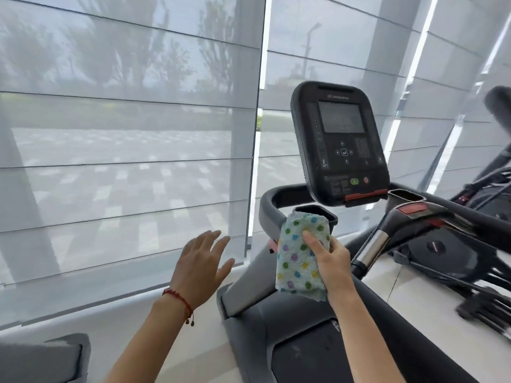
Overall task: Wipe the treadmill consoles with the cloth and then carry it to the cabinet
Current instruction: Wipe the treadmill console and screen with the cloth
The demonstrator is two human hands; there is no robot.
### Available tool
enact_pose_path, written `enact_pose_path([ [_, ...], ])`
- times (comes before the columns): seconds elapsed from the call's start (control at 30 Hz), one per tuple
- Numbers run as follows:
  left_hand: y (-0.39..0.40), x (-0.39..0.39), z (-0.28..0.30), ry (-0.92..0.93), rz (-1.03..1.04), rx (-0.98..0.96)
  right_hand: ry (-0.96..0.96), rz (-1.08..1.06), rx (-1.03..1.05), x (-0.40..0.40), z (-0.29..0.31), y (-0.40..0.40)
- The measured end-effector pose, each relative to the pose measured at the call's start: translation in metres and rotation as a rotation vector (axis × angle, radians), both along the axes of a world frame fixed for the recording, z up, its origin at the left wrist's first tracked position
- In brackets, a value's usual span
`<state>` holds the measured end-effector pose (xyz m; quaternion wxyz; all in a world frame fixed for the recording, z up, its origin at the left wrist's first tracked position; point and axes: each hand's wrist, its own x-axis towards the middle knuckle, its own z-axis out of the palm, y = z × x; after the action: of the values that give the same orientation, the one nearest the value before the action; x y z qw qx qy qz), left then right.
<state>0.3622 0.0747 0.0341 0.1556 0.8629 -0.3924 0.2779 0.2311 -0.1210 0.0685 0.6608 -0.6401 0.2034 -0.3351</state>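
A black treadmill console with a dark screen and button pad stands upright ahead, right of centre. My right hand grips a folded light-blue cloth with coloured dots, held just below the console, in front of the left cup holder. My left hand hovers to the left of the cloth with its fingers spread, holding nothing; a red string bracelet sits on its wrist. No cabinet is in view.
The treadmill's grey handrail and dark deck run below my hands. Another exercise machine stands to the right. Sheer window blinds fill the left. A grey edge of another machine shows at bottom left.
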Motion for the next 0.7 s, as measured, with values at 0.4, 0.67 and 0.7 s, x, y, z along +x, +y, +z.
enact_pose_path([
  [0.4, -0.165, 0.077, 0.029, -0.021, -0.272, -0.063, -0.04, -0.246, -0.08, 0.059, 0.045, -0.131],
  [0.67, -0.258, 0.126, 0.083, -0.099, -0.274, -0.112, -0.094, -0.261, -0.176, 0.107, 0.096, -0.229],
  [0.7, -0.267, 0.133, 0.088, -0.11, -0.27, -0.123, -0.094, -0.263, -0.204, 0.113, 0.102, -0.239],
])
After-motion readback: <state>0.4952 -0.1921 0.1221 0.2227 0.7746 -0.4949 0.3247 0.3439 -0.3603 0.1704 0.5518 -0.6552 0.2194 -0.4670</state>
